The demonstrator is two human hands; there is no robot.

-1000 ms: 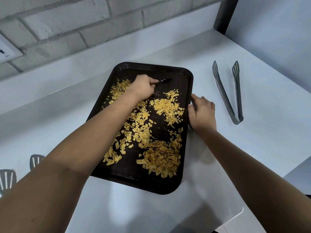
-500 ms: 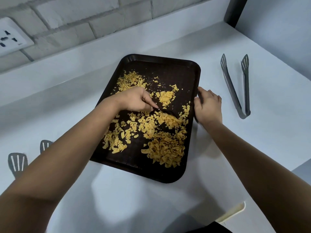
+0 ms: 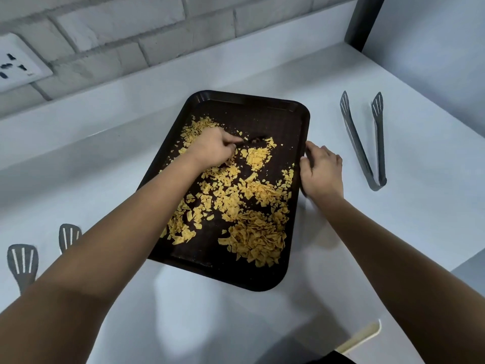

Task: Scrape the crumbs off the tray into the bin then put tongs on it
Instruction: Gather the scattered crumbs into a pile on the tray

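My left hand (image 3: 214, 149) grips a dark scraper (image 3: 256, 140) over the crumbs (image 3: 252, 232); right hand (image 3: 321, 170) holds the tray (image 3: 252, 101) edge. Tongs (image 3: 367, 143) on table (image 3: 420, 232).

Your tray (image 3: 294, 111) looks like dark, matt plastic, the crumbs (image 3: 257, 240) dry and flaky. The bench (image 3: 393, 232) is smooth white; the tongs (image 3: 364, 143) look dull grey metal.
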